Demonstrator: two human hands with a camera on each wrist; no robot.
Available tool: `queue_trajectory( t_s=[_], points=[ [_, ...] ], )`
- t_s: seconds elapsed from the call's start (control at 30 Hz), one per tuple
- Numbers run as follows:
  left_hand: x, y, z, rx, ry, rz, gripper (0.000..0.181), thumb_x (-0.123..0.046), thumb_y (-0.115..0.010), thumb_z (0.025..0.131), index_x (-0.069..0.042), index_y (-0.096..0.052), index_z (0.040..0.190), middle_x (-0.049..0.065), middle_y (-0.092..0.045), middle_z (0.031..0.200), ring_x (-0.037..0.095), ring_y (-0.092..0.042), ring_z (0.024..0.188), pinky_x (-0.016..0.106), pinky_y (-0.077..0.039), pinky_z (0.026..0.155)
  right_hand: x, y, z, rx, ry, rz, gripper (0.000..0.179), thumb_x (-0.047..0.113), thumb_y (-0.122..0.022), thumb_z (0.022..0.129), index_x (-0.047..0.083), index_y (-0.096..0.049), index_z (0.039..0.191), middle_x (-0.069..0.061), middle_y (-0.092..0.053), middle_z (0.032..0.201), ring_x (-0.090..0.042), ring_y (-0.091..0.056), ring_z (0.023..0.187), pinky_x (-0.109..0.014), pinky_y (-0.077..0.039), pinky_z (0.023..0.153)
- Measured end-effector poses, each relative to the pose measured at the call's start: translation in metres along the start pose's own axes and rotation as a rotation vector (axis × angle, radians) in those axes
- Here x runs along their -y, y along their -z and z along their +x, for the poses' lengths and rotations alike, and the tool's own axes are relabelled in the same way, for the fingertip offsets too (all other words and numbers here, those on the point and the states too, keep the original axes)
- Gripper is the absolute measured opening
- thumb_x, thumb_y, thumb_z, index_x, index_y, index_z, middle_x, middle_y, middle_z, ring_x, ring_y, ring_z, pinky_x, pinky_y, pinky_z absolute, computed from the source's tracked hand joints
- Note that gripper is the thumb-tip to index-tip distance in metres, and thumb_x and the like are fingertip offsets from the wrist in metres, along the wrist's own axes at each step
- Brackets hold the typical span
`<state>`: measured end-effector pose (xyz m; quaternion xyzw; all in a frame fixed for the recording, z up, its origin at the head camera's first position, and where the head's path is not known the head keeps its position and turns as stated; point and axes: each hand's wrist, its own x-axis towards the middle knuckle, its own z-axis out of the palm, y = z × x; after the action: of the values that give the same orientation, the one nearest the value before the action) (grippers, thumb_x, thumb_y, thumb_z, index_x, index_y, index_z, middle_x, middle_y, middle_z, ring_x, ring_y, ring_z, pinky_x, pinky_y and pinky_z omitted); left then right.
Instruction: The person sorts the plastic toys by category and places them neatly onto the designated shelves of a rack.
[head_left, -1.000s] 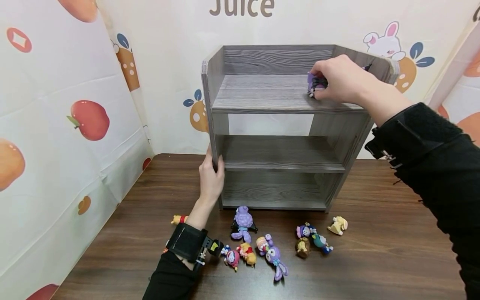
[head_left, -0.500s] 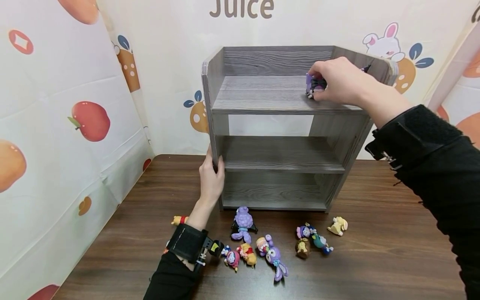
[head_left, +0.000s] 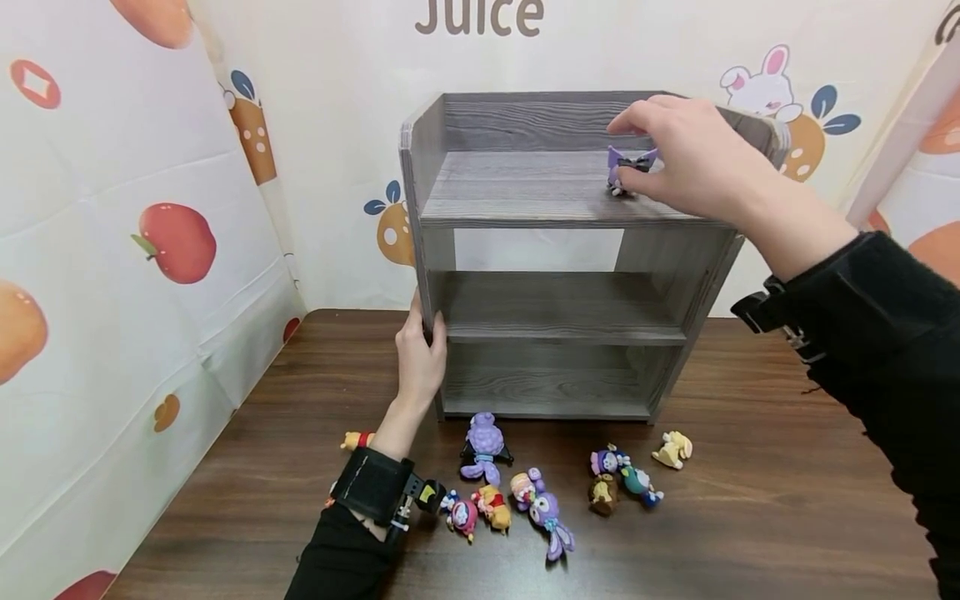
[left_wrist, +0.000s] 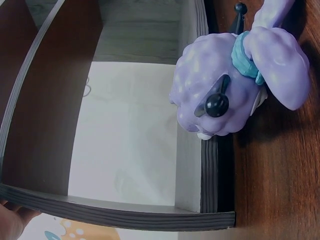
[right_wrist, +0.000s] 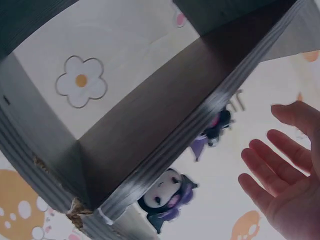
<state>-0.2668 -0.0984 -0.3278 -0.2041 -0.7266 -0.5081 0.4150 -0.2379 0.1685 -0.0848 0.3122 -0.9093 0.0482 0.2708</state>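
Observation:
My left hand [head_left: 422, 360] grips the left side panel of a grey wood-grain shelf unit [head_left: 570, 342], thumb at the panel's front edge. Over the top shelf, my right hand [head_left: 693, 162] is spread around a small purple-and-black figurine [head_left: 615, 167] that stands near the shelf's front edge. In the right wrist view the fingers of this hand [right_wrist: 287, 172] are apart and hold nothing. That view also shows a second figurine [right_wrist: 165, 192] with a white face and black hood on the top shelf, nearer the right panel; in the head view my hand hides it.
Before the unit lie several toy figurines: a purple curly one [head_left: 486, 442], a long-eared purple one [head_left: 549, 521], a yellow-and-red bear [head_left: 492, 507], a cluster with a brown one [head_left: 603, 495] and a cream one [head_left: 673, 450]. A printed wall sheet [head_left: 345, 117] hangs behind the brown table [head_left: 787, 500].
My right hand has loosened its fingers from the purple-and-black figurine and drawn slightly up, leaving it standing on the top shelf. My left hand keeps its place on the side panel.

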Motion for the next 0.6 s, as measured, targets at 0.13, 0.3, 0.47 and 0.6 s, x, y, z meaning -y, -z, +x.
queue_trajectory(
  t_s=[0.13,0.3,0.47,0.6],
  points=[
    [0.001,0.000,0.001,-0.001,-0.004,0.007,0.047,0.001,-0.044,0.088,0.002,-0.034,0.134,0.022,-0.048,0.123,0.029,-0.050,0.108,0.042,-0.042,0.084,0.015,0.000,-0.013,-0.102,0.028,0.031,0.033,0.006,-0.059,0.081,-0.004,-0.053,0.112,-0.020,-0.054,0.109,-0.033,-0.049,0.099,-0.044,-0.036,0.083],
    [0.001,0.000,0.001,0.007,-0.012,0.006,0.047,0.001,-0.043,0.088,0.002,-0.034,0.134,0.023,-0.048,0.123,0.029,-0.050,0.108,0.041,-0.042,0.085,0.031,-0.006,-0.032,-0.269,0.131,0.057,0.026,0.001,-0.061,0.078,-0.005,-0.058,0.104,-0.017,-0.058,0.099,-0.029,-0.053,0.089,-0.041,-0.040,0.075],
    [0.000,0.001,0.001,0.012,-0.012,0.006,0.046,0.001,-0.043,0.088,0.002,-0.034,0.134,0.023,-0.049,0.122,0.029,-0.051,0.108,0.041,-0.042,0.084,0.043,-0.019,-0.056,-0.386,0.200,0.068,0.026,0.001,-0.062,0.075,-0.003,-0.060,0.101,-0.016,-0.059,0.099,-0.028,-0.054,0.092,-0.038,-0.042,0.080],
    [0.001,0.001,0.001,0.011,-0.006,0.012,0.046,0.001,-0.043,0.088,0.002,-0.035,0.134,0.023,-0.049,0.121,0.028,-0.051,0.107,0.040,-0.042,0.084,0.052,-0.036,-0.077,-0.398,0.212,0.095,0.028,0.001,-0.063,0.073,-0.003,-0.060,0.101,-0.015,-0.060,0.099,-0.026,-0.054,0.093,-0.036,-0.042,0.079]
  ],
)
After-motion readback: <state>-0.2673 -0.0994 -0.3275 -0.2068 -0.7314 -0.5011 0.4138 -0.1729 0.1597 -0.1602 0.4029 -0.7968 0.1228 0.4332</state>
